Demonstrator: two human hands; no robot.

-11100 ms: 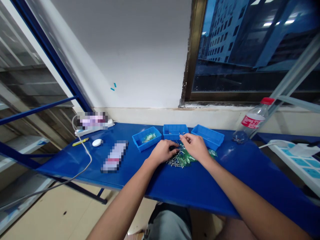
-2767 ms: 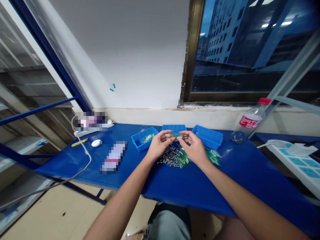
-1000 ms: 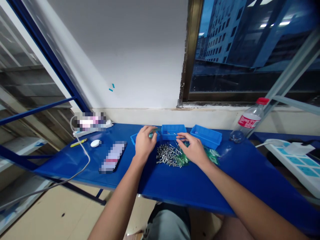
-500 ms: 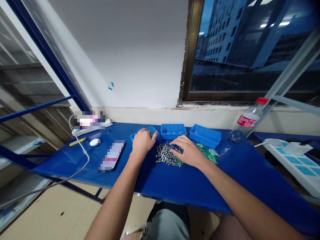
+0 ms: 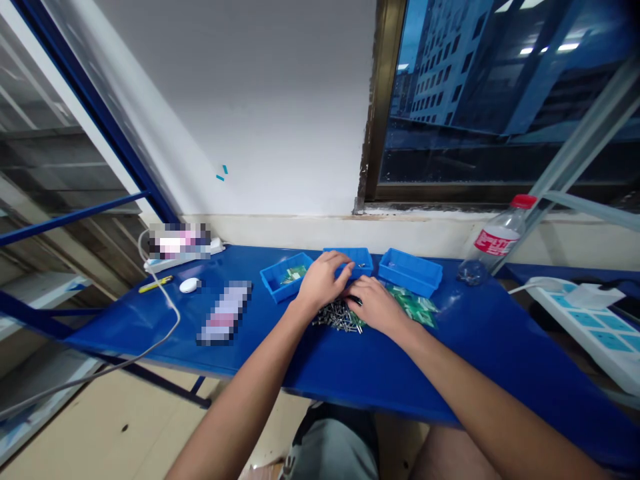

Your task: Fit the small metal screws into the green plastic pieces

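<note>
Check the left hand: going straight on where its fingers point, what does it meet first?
The middle blue tray, right at the fingers of the left hand; depth is unclear, so they may be touching it.

Room at blue tbl (image 5: 380, 380) front; bins (image 5: 410, 273), bottle (image 5: 493, 247) block back.

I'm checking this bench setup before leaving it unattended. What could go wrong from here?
The left hand reaches over the middle blue bin, so a nudge might shift or tip it. The right hand is right beside the loose metal pins, which lie uncontained on the glossy blue table and could scatter if brushed.
</note>
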